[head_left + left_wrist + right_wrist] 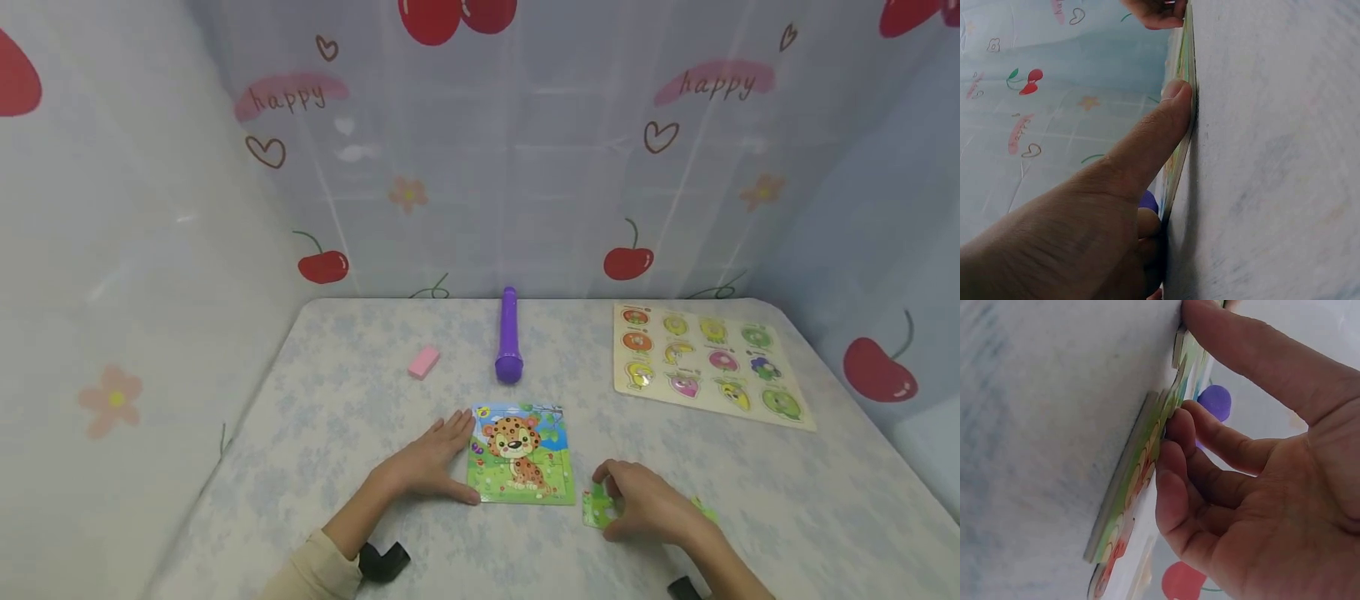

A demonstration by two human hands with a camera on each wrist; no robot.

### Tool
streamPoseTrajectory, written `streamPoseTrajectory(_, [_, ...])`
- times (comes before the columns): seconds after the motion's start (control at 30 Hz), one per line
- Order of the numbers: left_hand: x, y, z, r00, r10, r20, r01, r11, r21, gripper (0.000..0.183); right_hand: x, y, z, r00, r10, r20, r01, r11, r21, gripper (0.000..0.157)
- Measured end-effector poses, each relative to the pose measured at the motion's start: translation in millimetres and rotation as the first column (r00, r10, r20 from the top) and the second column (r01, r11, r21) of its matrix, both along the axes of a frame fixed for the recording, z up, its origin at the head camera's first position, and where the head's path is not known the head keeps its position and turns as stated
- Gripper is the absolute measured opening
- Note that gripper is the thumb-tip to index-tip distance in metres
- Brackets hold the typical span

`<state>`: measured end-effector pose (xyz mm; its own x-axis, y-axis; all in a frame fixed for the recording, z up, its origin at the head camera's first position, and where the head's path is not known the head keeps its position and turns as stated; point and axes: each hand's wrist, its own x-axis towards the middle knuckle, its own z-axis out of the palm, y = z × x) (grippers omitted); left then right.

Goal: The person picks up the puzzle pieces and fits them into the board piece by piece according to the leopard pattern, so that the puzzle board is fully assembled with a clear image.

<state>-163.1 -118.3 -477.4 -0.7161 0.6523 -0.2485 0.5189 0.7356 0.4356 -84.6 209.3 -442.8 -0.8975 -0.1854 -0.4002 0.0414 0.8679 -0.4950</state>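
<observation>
A square leopard jigsaw puzzle [521,454] lies on the table in front of the person. Against its left side rests the left hand [429,460], fingers extended along the edge and thumb at the lower left corner; in the left wrist view the thumb [1154,131] lies along the puzzle's edge. Just right of the puzzle, the right hand [648,502] pinches a green puzzle piece [591,510] between thumb and bent fingers. More green pieces [705,508] lie partly hidden behind that hand. The right wrist view shows stacked pieces [1125,500] beside the curled fingers.
A purple microphone-shaped toy [509,337] lies behind the puzzle, with a pink eraser-like block [423,362] to its left. A fruit picture board [697,404] lies at the back right. Patterned curtains [480,167] enclose the table's back and sides.
</observation>
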Motion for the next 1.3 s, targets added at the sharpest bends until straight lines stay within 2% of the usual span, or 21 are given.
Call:
streamPoseTrajectory(0.1, [2.7,1.3,-2.2,1.0,-0.002,0.01,0.002,1.0,-0.002,0.121,2.8,0.7,-2.5,1.0,-0.003,0.016,0.003,1.0,-0.014,0.056])
streamPoseTrajectory(0.33, [1.4,2.8,-1.9,0.999,-0.017,-0.037,0.016,0.999,-0.027,0.12,3.9,3.6,-1.6,1.0,-0.009,0.005,0.009,0.999,-0.036,0.055])
streamPoseTrajectory(0.77, [-0.8,2.0,2.0,0.999,-0.014,-0.035,0.013,1.0,-0.022,0.119,0.8,4.5,-1.5,1.0,-0.031,0.004,0.031,0.998,-0.055,0.055])
streamPoseTrajectory(1.3, [-0.7,0.9,-1.4,1.0,-0.01,-0.022,0.009,1.0,-0.021,0.119,2.3,5.1,3.1,0.993,-0.025,-0.113,0.019,0.998,-0.058,0.059])
